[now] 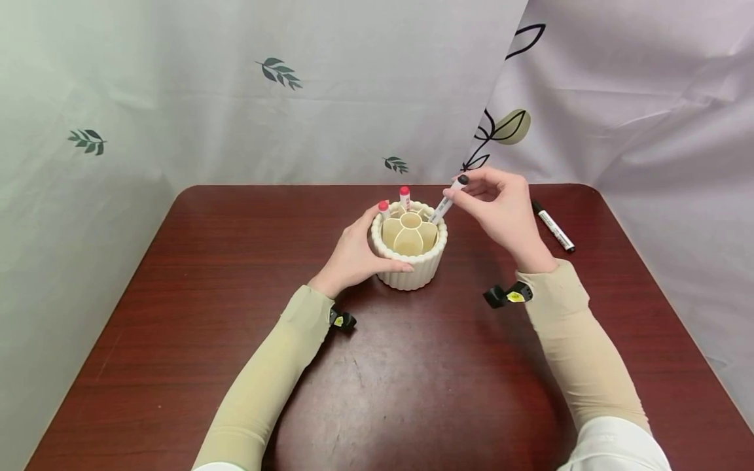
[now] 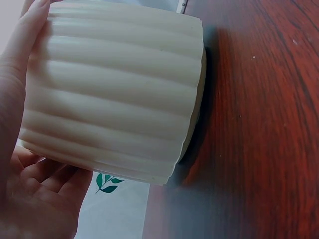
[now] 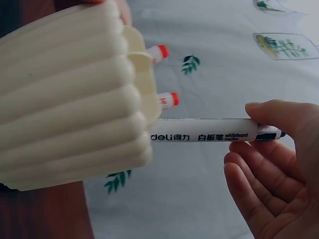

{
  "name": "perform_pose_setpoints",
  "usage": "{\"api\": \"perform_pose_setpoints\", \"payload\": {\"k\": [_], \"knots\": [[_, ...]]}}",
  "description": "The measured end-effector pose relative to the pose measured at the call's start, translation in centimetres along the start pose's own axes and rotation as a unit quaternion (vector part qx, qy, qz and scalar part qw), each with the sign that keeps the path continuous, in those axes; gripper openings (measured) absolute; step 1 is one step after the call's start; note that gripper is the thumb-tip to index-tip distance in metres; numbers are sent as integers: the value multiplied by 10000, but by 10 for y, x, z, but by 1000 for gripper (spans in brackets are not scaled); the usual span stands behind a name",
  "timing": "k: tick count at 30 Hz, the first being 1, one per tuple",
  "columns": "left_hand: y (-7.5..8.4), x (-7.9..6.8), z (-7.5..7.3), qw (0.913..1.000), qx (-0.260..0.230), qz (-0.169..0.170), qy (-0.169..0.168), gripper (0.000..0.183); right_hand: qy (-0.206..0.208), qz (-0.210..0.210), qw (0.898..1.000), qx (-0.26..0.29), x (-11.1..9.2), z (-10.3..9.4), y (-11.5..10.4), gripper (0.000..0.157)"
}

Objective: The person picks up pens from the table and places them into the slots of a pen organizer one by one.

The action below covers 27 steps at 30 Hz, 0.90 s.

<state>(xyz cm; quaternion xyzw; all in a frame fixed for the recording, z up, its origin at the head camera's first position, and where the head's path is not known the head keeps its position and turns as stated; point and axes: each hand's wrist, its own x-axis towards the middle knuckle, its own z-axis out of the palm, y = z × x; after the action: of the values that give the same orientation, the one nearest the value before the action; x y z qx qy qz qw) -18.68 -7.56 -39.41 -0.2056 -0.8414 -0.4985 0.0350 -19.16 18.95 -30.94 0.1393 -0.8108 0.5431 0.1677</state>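
Observation:
A cream ribbed pen holder (image 1: 409, 275) with a scalloped rim and petal-shaped compartments stands on the table. My left hand (image 1: 352, 258) grips its left side, thumb across the front and fingers behind, as the left wrist view also shows. Between thumb and fingers, my right hand (image 1: 506, 212) pinches a white whiteboard marker (image 3: 199, 130) near its black end. The marker slants, its lower end inside the holder's right rear compartment; that tip is hidden. Two red-ended markers, one at the back (image 1: 404, 198) and one at the left (image 1: 385, 210), stand in the holder.
Another whiteboard marker (image 1: 556, 229), white with black ends, lies on the table right of my right hand. The dark red wooden table (image 1: 194, 314) reaches back to a pale curtain (image 1: 330, 124) with leaf prints. A small black camera (image 1: 508, 296) hangs at each wrist.

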Motion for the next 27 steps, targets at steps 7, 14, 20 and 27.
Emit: {"api": "perform_pose_setpoints", "payload": {"k": [7, 14, 20, 27], "knots": [[1, 0, 0, 10000, -5, -22, -13, 122, -388, 244, 9985, -310, 2, 11, 9, 28], [1, 0, 0, 10000, 12, -49, -40, 123, -751, 298, 9946, -650, 3, 19, 16, 27], [1, 1, 0, 10000, 56, -52, -26, 125, -899, 386, 9924, -746, 3, 21, 20, 29], [0, 1, 0, 9999, 96, -65, -50, 126, -947, 315, 9927, -676, 3, 21, 23, 27]]}}
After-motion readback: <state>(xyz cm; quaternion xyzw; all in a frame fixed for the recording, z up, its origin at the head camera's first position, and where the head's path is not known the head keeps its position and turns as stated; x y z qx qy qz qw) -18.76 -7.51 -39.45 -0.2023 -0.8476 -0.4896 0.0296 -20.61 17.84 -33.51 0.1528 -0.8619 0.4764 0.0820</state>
